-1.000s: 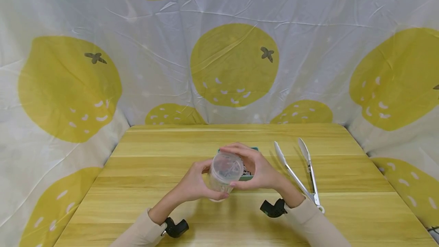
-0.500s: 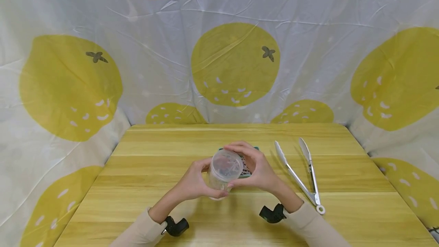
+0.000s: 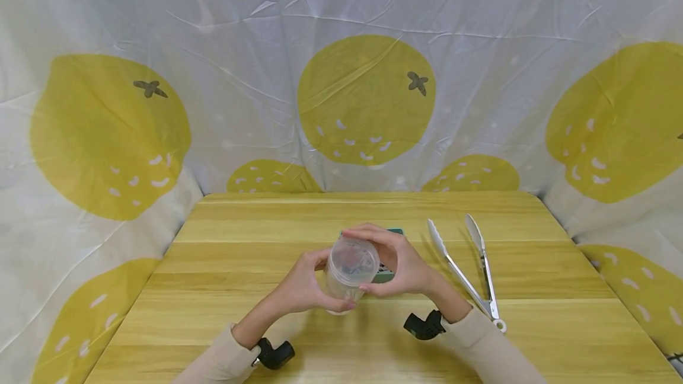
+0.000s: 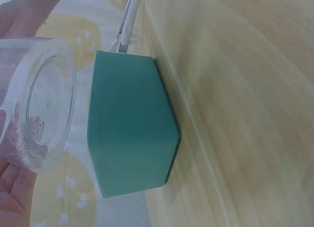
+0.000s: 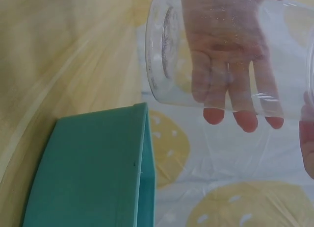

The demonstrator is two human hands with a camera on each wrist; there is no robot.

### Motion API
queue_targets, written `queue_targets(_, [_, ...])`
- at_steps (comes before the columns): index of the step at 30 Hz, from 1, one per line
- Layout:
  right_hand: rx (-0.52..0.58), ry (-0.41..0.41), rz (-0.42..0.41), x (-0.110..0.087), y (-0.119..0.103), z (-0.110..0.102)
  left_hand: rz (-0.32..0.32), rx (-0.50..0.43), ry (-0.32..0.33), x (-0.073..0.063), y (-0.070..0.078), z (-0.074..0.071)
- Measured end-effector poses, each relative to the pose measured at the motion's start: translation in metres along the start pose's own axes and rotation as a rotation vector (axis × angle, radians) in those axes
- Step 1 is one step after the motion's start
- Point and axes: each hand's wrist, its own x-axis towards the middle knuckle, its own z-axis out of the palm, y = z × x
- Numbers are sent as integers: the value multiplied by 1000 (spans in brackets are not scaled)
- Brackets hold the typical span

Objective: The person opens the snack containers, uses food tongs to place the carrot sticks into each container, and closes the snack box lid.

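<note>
The wooden table [image 3: 213,265] is the work surface; the jar is held clear of it. If support is lost, the jar could strike the boards and roll.

The tongs [image 3: 462,278] lie beyond the right forearm, arms spread. A wide sweep of the right sleeve could knock them; otherwise they appear a low risk.

The green box [image 4: 130,124] stands just beyond the jar, partly covered by the right hand in the head view. A forward shift could bring the jar's base against the box wall and jar its contents.

The left hand [image 3: 304,283] grips the body of the clear jar [image 3: 340,290], thumb on the near side. The right hand [image 3: 405,265] grips the lid [image 3: 353,258] at its rim, thumb and fingers on opposite sides. Smooth plastic could slip under uneven twist; squeezing too hard could flex the wall; a lid coming free abruptly could jolt the jar sideways.

Jar orientation: lid up, base toward the table, long axis near vertical. Any slight lean cannot be measured here.

Smallest item: a speckled patch [image 4: 32,134] near the jar's base, possibly contents, possibly a reflection; the left wrist view does not settle it.
</note>
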Motion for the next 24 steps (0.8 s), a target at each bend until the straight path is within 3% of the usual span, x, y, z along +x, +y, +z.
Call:
queue_targets(11, [-6, 9, -5, 1, -1, 2, -24, 17, 20, 0, -1, -1])
queue_targets(24, [10, 85, -3, 5, -5, 1, -15, 35, 60, -3, -2, -5])
